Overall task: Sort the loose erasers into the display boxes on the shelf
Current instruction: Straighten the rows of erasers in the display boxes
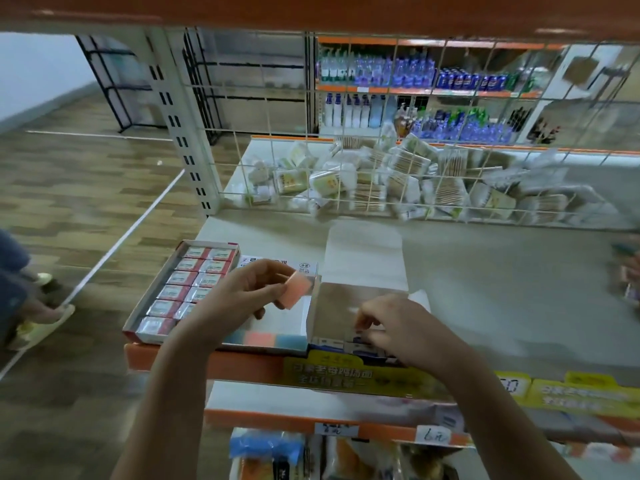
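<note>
- The left hand (242,292) pinches a pink eraser (293,291) between thumb and fingertips, holding it in the air just above the middle box (277,327).
- The eraser is tilted, its broad face towards the camera and its long axis running roughly up-left to down-right.
- The middle box lies directly below that grip, with a row of pastel erasers (263,339) along its near edge; the drop is short and straight down, I judge.
- The right hand (391,327) is curled inside the right-hand box (329,306), its fingers on the blue-and-white erasers (332,342) at the front; whether it grips one I cannot tell.
- The left box (138,317) of red-wrapped erasers (180,292) on the shelf (485,289) looks full.
</note>
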Action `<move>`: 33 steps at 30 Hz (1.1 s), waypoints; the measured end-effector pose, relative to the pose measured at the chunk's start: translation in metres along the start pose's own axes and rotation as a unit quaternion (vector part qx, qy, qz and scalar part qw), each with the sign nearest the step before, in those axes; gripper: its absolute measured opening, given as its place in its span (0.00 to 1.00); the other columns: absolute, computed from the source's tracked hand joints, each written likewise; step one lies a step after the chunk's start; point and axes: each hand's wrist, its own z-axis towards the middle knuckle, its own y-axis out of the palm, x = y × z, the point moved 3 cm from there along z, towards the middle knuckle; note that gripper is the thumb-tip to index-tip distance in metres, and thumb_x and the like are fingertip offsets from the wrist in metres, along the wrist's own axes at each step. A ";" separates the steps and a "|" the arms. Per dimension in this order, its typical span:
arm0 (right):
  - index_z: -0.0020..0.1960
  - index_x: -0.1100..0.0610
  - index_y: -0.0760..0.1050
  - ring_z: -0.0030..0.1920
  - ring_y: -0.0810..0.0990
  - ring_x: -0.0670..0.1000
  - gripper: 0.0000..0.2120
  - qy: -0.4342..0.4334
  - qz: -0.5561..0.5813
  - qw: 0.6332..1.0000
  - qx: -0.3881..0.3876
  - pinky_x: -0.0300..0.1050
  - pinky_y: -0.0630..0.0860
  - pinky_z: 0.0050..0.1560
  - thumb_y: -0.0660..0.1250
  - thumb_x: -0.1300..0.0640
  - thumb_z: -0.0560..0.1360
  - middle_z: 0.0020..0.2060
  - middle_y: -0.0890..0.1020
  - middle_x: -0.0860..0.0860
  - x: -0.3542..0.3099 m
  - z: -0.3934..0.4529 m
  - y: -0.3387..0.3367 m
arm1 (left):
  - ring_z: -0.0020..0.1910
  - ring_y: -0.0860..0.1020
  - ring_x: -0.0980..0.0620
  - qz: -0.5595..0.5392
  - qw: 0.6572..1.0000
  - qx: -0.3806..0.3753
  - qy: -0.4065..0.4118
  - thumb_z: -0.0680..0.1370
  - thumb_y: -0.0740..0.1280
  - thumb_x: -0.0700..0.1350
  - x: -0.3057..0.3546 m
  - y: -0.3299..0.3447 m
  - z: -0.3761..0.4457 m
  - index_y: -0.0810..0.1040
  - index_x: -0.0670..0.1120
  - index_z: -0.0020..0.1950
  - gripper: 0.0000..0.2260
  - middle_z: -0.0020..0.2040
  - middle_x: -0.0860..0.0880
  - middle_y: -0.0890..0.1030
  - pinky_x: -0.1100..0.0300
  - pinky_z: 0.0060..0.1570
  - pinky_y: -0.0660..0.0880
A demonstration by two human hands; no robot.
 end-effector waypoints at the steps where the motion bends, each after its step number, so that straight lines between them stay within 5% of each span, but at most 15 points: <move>1: 0.50 0.53 0.78 0.46 0.73 0.41 0.06 -0.007 0.006 1.000 0.007 0.30 0.68 0.43 0.63 0.57 0.76 0.48 0.80 0.45 -0.002 0.001 -0.002 | 0.35 0.77 0.61 0.039 0.999 0.010 -0.001 0.78 0.63 0.37 -0.002 -0.006 0.000 0.78 0.51 0.53 0.10 0.41 0.57 0.83 0.65 0.32 0.70; 7: 0.51 0.53 0.78 0.44 0.77 0.43 0.10 -0.012 0.066 0.997 0.032 0.30 0.69 0.41 0.61 0.50 0.78 0.44 0.80 0.46 -0.025 0.013 -0.004 | 0.40 0.78 0.57 0.197 0.980 0.001 -0.020 0.78 0.65 0.39 -0.010 -0.021 0.000 0.79 0.58 0.49 0.13 0.44 0.54 0.82 0.67 0.36 0.71; 13: 0.47 0.52 0.74 0.39 0.75 0.45 0.17 0.065 0.058 0.996 0.030 0.37 0.67 0.34 0.58 0.39 0.77 0.39 0.78 0.46 -0.040 0.031 0.007 | 0.34 0.77 0.64 0.277 0.958 -0.070 -0.023 0.76 0.67 0.42 -0.016 -0.003 0.014 0.82 0.58 0.48 0.10 0.34 0.61 0.80 0.69 0.34 0.71; 25: 0.44 0.55 0.72 0.34 0.71 0.45 0.11 0.087 0.090 0.992 0.017 0.38 0.64 0.32 0.57 0.50 0.79 0.37 0.76 0.49 -0.048 0.025 0.005 | 0.44 0.77 0.64 0.306 0.945 -0.116 0.008 0.76 0.68 0.45 -0.019 0.005 0.023 0.81 0.56 0.48 0.06 0.44 0.60 0.81 0.70 0.44 0.71; 33: 0.36 0.55 0.66 0.31 0.67 0.46 0.12 0.094 0.109 0.990 0.010 0.40 0.63 0.32 0.57 0.53 0.77 0.32 0.72 0.50 -0.046 0.026 0.007 | 0.36 0.77 0.66 0.301 0.950 -0.089 0.000 0.75 0.68 0.44 -0.021 0.009 0.019 0.83 0.55 0.47 0.07 0.36 0.61 0.80 0.74 0.36 0.68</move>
